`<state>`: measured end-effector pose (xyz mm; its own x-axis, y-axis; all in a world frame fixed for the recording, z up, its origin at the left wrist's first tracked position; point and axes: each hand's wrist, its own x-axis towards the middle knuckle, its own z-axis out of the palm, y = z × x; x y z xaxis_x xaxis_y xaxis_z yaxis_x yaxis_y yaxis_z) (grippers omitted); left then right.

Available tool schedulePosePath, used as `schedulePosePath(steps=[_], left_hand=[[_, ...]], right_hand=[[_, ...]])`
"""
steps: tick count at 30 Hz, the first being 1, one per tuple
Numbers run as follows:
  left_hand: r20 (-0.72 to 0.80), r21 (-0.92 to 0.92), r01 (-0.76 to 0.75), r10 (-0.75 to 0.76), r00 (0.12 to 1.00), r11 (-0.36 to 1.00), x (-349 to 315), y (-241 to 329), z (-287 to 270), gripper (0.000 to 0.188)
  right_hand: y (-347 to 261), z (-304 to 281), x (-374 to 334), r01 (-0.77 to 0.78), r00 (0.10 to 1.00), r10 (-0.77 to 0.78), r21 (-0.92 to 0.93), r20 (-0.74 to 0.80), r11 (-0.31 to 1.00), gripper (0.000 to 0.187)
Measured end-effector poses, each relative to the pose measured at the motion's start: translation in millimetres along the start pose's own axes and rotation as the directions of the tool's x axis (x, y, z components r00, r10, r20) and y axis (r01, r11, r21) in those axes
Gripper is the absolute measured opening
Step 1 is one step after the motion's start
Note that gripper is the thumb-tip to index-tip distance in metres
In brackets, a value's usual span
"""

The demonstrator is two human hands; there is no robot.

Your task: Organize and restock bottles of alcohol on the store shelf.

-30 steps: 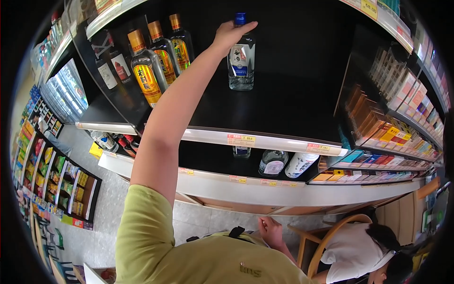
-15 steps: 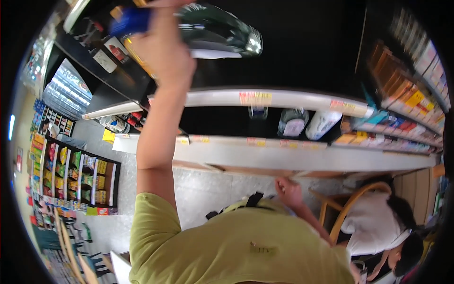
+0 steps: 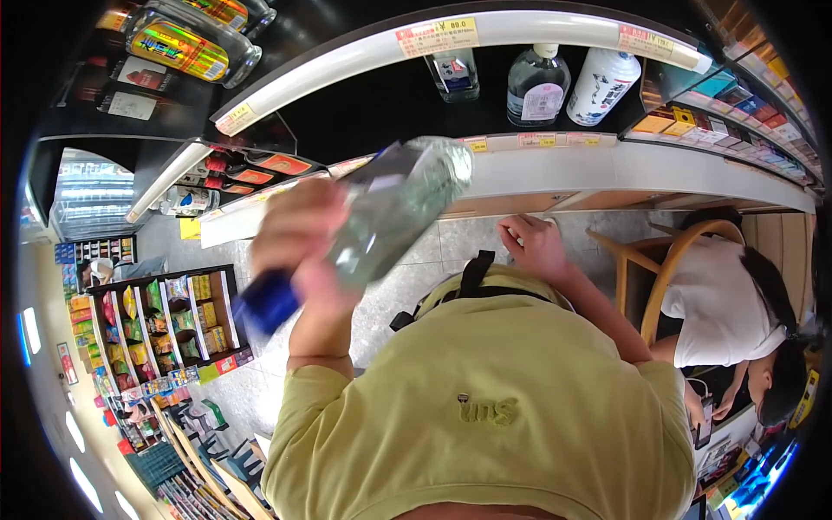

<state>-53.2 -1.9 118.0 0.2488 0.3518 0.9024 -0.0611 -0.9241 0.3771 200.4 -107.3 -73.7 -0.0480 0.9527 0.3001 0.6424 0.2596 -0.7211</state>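
My left hand (image 3: pixel 299 230) is wrapped round the neck end of a clear glass bottle (image 3: pixel 394 212), slightly blurred. Its blue cap (image 3: pixel 267 302) points down towards the lower left, while the base tilts up to the right in front of the shelf edge. My right hand (image 3: pixel 533 243) hangs near my waist with its fingers curled in; I see nothing in it. On the shelf ahead stand a small clear bottle (image 3: pixel 453 76), a clear bottle with a pale label (image 3: pixel 539 87) and a white bottle (image 3: pixel 604 87).
Yellow-labelled bottles (image 3: pixel 186 48) are at the upper left, above bottles with red tops (image 3: pixel 227 169). Small boxes (image 3: pixel 693 126) fill the right-hand shelves. A person (image 3: pixel 724 299) sits on a wooden chair (image 3: pixel 654 286) at the right, holding a phone. A snack rack (image 3: pixel 165 325) stands left.
My left hand has brought the bottle down from the upper shelf, back towards my body. The view has shifted, so the shelf sits higher. My right hand stays low with curled fingers.
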Motion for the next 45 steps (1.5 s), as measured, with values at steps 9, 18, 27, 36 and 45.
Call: schedulePosePath(steps=[9, 18, 27, 36, 45], left_hand=[[-0.267, -0.034, 0.284, -0.283, 0.921, 0.958, -23, -109, 89, 0.009], [-0.320, -0.018, 0.453, -0.434, 0.842, 0.891, -32, -154, 128, 0.008], [-0.280, -0.018, 0.606, -0.586, 0.760, 0.795, -28, -166, 144, 0.010], [-0.218, -0.061, 0.665, -0.660, 0.719, 0.745, -5, -167, 148, 0.017], [0.005, 0.007, 0.731, -0.731, 0.682, 0.682, -4, -175, 145, 0.038]], right_hand=[[5, 0, -25, -0.089, 0.987, 0.091, 0.023, -0.130, 0.996, 0.007], [16, -13, -31, -0.136, 0.981, 0.134, -0.006, -0.143, 0.991, 0.007], [22, -18, -16, -0.142, 0.983, 0.144, 0.031, -0.111, 0.989, 0.008], [29, -17, -11, -0.139, 0.984, 0.137, -0.005, -0.110, 0.990, 0.007], [28, -12, -10, -0.125, 0.986, 0.125, 0.003, -0.109, 0.992, 0.007]])
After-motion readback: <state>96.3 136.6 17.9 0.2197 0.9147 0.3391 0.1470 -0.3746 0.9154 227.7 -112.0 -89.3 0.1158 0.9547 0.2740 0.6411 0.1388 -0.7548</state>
